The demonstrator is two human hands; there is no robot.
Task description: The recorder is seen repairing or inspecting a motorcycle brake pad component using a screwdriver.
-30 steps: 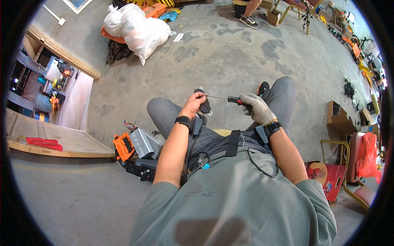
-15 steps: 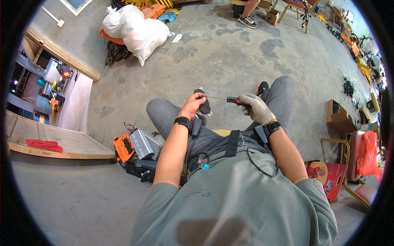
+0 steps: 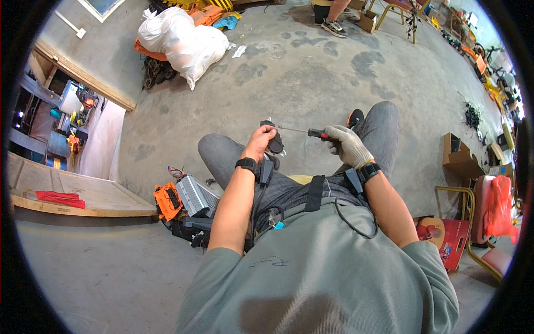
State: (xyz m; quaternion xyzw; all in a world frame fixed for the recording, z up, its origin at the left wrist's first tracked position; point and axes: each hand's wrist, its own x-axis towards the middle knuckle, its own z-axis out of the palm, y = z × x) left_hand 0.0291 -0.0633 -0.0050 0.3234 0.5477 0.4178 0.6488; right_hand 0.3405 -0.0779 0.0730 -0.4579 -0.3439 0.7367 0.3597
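Between my knees, my bare left hand (image 3: pixel 260 142) grips a small dark oblong part (image 3: pixel 275 143) with a light bit at its top and another at its lower end. My gloved right hand (image 3: pixel 348 146) is closed round the black-and-red handle of a screwdriver (image 3: pixel 317 133). Its thin metal shaft points left, and the tip reaches the upper end of the dark part. Whether the tip sits in a screw is too small to tell.
By my left knee lie a finned silver metal box (image 3: pixel 196 196) and an orange part (image 3: pixel 167 201). A white sack (image 3: pixel 186 44) stands ahead on the left. On the right are an open cardboard box (image 3: pixel 460 158), a chair (image 3: pixel 481 211) and a red box (image 3: pixel 448 236). Another person's shoe (image 3: pixel 334 28) shows far ahead.
The dark part and my left hand have shifted slightly to the left. The screwdriver shaft has tilted a little, its tip now higher. My right hand stays almost in place.
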